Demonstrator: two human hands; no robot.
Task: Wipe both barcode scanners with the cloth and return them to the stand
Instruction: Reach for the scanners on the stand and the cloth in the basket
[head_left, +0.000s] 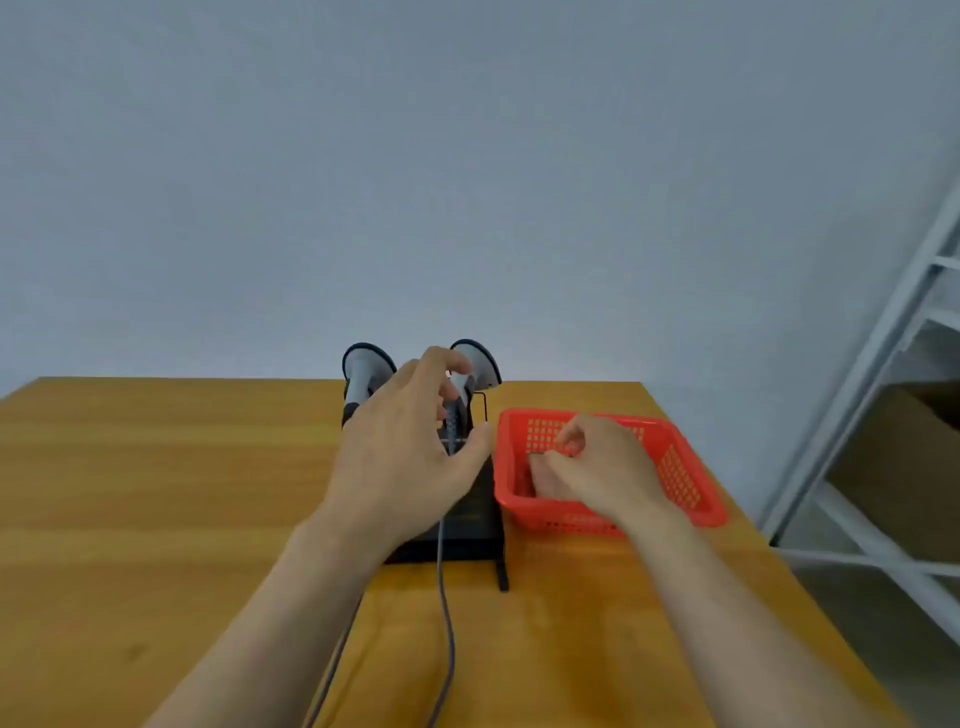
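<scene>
Over the stand (467, 519), the left hand (410, 447) spreads around the right scanner (480, 364), probably to lift it; the right hand (597, 467) curls inside the basket (680, 467), its grip hidden, likely seeking the cloth.

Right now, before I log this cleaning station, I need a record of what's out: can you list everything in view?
barcode scanners: 2, grey with dark rims; left scanner and right scanner upright in the stand
stand: 1, black, far middle of the table
cables: 2, grey, running from the stand towards the near edge
basket: 1, red, perforated, right of the stand
table: 1, orange-brown wood
shelf frame: 1, white, far right, beyond the table
cloth: none visible
hands: 2, bare; left hand spread around the right scanner's handle, right hand curled inside the basket, so what it holds is hidden
</scene>
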